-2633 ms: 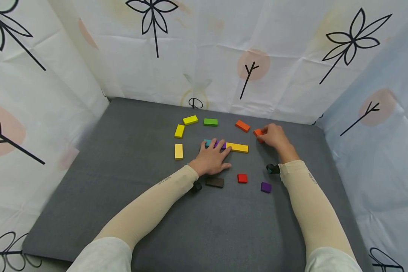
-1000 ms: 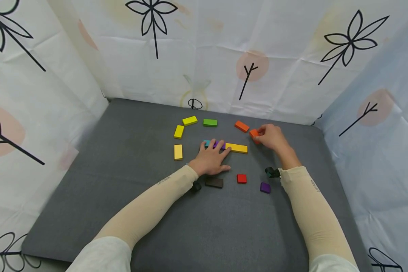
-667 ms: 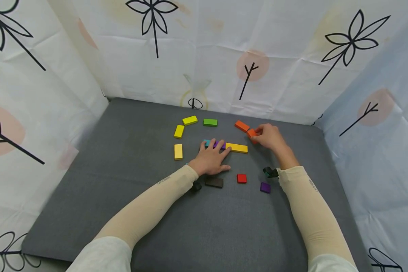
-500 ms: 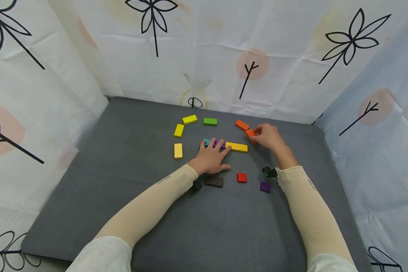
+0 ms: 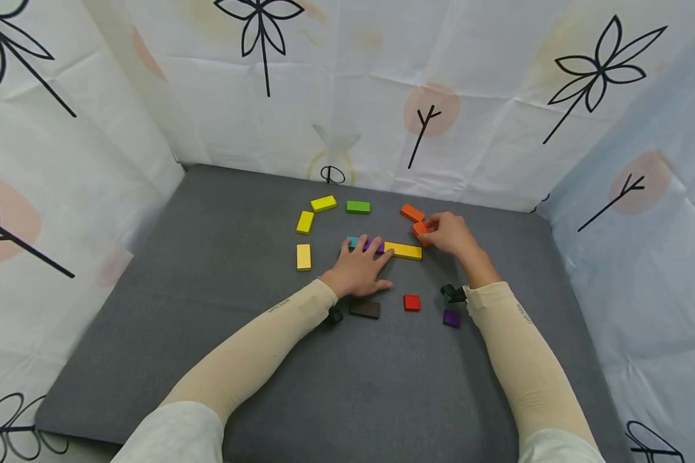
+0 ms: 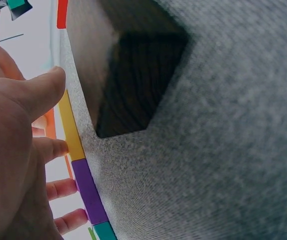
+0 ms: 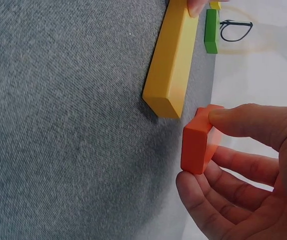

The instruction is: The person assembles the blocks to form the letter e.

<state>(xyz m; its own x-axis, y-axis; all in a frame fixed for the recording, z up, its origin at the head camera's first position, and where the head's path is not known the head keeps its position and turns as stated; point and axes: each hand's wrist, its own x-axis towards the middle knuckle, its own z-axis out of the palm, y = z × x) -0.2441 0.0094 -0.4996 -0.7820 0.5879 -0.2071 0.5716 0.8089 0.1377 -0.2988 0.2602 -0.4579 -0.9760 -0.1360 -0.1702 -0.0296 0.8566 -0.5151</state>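
With thumb and fingers, my right hand (image 5: 452,233) pinches an orange block (image 7: 195,145) at the right of the group. Its upper end sits right by another orange block (image 5: 412,213) in the head view. My left hand (image 5: 358,270) lies spread, its fingertips touching a row made of a teal block (image 6: 105,231), a purple block (image 6: 88,191) and a long yellow block (image 5: 407,251). The hand covers part of the teal and purple blocks in the head view. A dark brown block (image 6: 128,65) stands close below the left wrist.
Two bright yellow blocks (image 5: 324,203) and a paler yellow block (image 5: 304,257) stand left of the row, a green block (image 5: 358,207) behind it. Nearer lie a red block (image 5: 412,303) and a dark purple block (image 5: 452,318). Patterned cloth (image 5: 347,83) encloses the grey table (image 5: 150,308).
My right hand has slid the orange block left along the table, from apart to right beside the other orange block. The left hand stays where it was.
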